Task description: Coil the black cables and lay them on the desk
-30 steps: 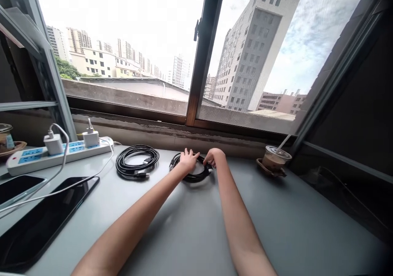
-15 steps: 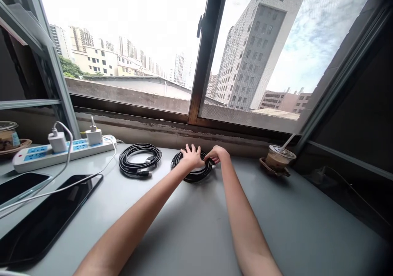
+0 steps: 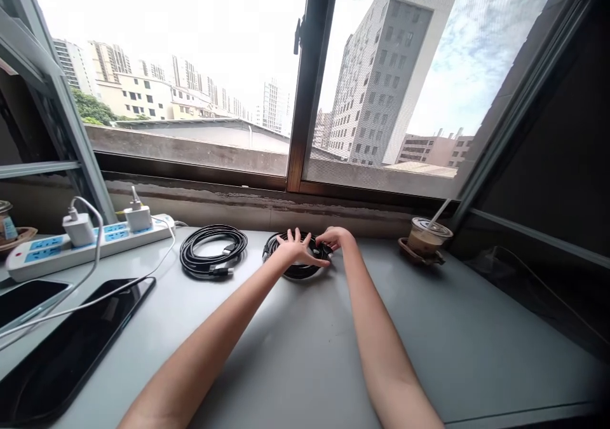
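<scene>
Reaching over the desk (image 3: 286,359), two hands touch one ring of black cord (image 3: 298,272). The left hand (image 3: 294,250) lies on top with its fingers spread apart. The right hand (image 3: 339,237) bends down at the ring's right side, by a dark cord end (image 3: 326,251); I cannot tell if its fingers pinch it.

Left of the fingers is one more ring of cord (image 3: 187,258), not touching the first. Farther left are one power strip (image 3: 107,251) with two white plugs (image 3: 79,229), one phone (image 3: 28,300), one tablet (image 3: 71,356) and one cup (image 3: 6,224). To the right of the fingers, one cup with a straw (image 3: 424,237) sits on a brown dish (image 3: 413,254).

The wall (image 3: 257,217) is just past the fingers, at the desk's back edge. Wide bare room lies between the arms and to the right.
</scene>
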The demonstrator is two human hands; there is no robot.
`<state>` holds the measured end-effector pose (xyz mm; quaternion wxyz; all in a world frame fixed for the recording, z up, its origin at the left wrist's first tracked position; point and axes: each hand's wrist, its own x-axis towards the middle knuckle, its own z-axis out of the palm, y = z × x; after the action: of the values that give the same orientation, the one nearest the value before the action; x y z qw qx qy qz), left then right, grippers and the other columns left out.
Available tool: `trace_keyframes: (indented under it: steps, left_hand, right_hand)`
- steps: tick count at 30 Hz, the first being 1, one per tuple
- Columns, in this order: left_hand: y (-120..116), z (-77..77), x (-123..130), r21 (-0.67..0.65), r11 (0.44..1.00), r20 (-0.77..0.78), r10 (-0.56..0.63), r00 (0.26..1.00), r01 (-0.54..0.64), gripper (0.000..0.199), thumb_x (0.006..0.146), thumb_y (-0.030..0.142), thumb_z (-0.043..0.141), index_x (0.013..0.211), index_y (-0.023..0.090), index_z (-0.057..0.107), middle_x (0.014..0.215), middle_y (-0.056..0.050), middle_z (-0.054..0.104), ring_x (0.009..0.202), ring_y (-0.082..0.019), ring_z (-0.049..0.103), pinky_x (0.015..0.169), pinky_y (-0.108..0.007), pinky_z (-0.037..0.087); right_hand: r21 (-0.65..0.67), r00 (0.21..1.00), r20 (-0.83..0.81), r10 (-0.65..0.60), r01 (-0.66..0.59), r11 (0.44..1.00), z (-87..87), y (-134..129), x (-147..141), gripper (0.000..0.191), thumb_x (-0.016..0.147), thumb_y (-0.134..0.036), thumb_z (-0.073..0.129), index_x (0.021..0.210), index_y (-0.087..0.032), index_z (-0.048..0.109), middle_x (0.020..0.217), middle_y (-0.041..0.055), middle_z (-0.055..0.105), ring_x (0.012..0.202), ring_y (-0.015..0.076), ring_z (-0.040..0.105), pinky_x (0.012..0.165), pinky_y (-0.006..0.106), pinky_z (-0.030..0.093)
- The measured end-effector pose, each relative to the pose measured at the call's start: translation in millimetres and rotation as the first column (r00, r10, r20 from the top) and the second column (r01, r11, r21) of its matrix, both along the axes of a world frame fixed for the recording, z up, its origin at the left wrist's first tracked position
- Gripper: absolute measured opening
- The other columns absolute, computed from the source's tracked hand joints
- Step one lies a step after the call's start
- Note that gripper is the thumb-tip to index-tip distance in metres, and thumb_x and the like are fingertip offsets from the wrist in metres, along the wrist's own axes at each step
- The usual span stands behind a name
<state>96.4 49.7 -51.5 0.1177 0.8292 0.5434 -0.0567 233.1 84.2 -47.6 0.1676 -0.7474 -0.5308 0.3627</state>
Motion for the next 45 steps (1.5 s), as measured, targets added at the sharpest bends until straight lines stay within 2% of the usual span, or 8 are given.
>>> trace_keyframes:
  steps: [8, 14, 19, 32, 35, 40, 42, 45]
  left_hand:
    - [4.8, -3.9, -4.2, 0.184, 0.980, 0.018, -0.082, 0.996, 0.078, 0.063, 0.081, 0.049, 0.053, 0.134, 0.020, 0.035, 0.138, -0.019, 0.038, 0.126, -0.039, 0.034, 0.092, -0.055, 0.035]
    - [8.1, -16.6, 2.1, 0.433, 0.877, -0.007, -0.227, 0.974, 0.207, 0.028, 0.087, 0.016, 0.043, 0.108, 0.019, 0.061, 0.123, -0.014, 0.048, 0.120, -0.028, 0.040, 0.098, -0.041, 0.029]
    - [12.6, -11.9, 1.6, 0.518, 0.825, 0.016, -0.273, 0.962, 0.226, 0.023, 0.086, 0.024, 0.049, 0.097, 0.019, 0.068, 0.115, -0.013, 0.051, 0.110, -0.027, 0.047, 0.087, -0.035, 0.036]
    - [-8.3, 11.7, 12.5, 0.461, 0.856, 0.036, -0.284, 0.958, 0.236, 0.020, 0.077, 0.013, 0.054, 0.086, 0.020, 0.070, 0.088, -0.008, 0.069, 0.091, -0.026, 0.062, 0.078, -0.032, 0.042]
    - [-13.3, 25.0, 10.2, 0.437, 0.875, 0.043, -0.251, 0.967, 0.208, 0.027, 0.076, 0.009, 0.051, 0.091, 0.021, 0.070, 0.092, -0.007, 0.069, 0.091, -0.024, 0.063, 0.075, -0.030, 0.044]
    - [-21.0, 57.9, -3.5, 0.447, 0.886, 0.073, -0.172, 0.982, 0.122, 0.031, 0.084, 0.029, 0.048, 0.110, 0.019, 0.063, 0.113, -0.007, 0.063, 0.108, -0.024, 0.055, 0.087, -0.029, 0.042]
    - [-24.9, 57.4, -9.8, 0.427, 0.899, 0.059, -0.138, 0.989, 0.100, 0.037, 0.087, 0.037, 0.043, 0.113, 0.017, 0.061, 0.119, -0.009, 0.060, 0.112, -0.026, 0.052, 0.092, -0.032, 0.039]
    - [-30.5, 32.8, -19.3, 0.370, 0.927, 0.010, -0.071, 0.997, 0.062, 0.053, 0.087, 0.049, 0.040, 0.120, 0.010, 0.055, 0.128, -0.018, 0.051, 0.122, -0.034, 0.042, 0.097, -0.042, 0.035]
  right_hand:
    - [-0.148, 0.990, -0.004, 0.140, -0.139, 0.979, 2.1, 1.0, 5.8, 0.029, 0.088, -0.031, 0.053, 0.112, -0.015, 0.055, 0.110, 0.0074, 0.057, 0.092, 0.0171, 0.058, 0.077, 0.036, 0.051]
    - [-0.132, 0.982, -0.089, 0.167, -0.178, 0.975, 1.6, 0.3, 8.8, 0.029, 0.088, -0.031, 0.053, 0.112, -0.015, 0.055, 0.111, 0.0076, 0.057, 0.094, 0.0176, 0.058, 0.079, 0.037, 0.050]
    - [-0.067, 0.977, -0.160, 0.142, -0.154, 0.986, -0.2, 0.0, 14.6, 0.028, 0.088, -0.029, 0.053, 0.112, -0.015, 0.055, 0.111, 0.0074, 0.057, 0.092, 0.0169, 0.058, 0.077, 0.036, 0.051]
    - [0.056, 0.954, -0.297, 0.047, -0.031, 0.998, -17.0, -2.4, 15.3, 0.026, 0.089, -0.030, 0.052, 0.109, -0.015, 0.056, 0.107, 0.0068, 0.059, 0.087, 0.0152, 0.059, 0.074, 0.033, 0.052]
    - [0.083, 0.945, -0.325, 0.042, -0.016, 0.996, -19.4, -1.8, 17.2, 0.026, 0.088, -0.030, 0.053, 0.109, -0.014, 0.056, 0.106, 0.0068, 0.059, 0.088, 0.0154, 0.059, 0.074, 0.034, 0.052]
    - [0.198, 0.934, -0.357, 0.022, 0.052, 0.979, -25.0, -0.2, 14.8, 0.030, 0.088, -0.033, 0.053, 0.111, -0.014, 0.055, 0.107, 0.0071, 0.058, 0.089, 0.0162, 0.059, 0.075, 0.035, 0.052]
    - [0.241, 0.937, -0.350, -0.009, 0.099, 0.966, -31.0, 0.0, 10.5, 0.031, 0.089, -0.034, 0.052, 0.113, -0.014, 0.054, 0.109, 0.0075, 0.058, 0.091, 0.0171, 0.059, 0.077, 0.037, 0.051]
    - [0.294, 0.946, -0.319, -0.050, 0.149, 0.944, -41.2, -0.8, 5.2, 0.030, 0.088, -0.034, 0.052, 0.112, -0.015, 0.055, 0.110, 0.0072, 0.057, 0.094, 0.0183, 0.058, 0.079, 0.037, 0.050]
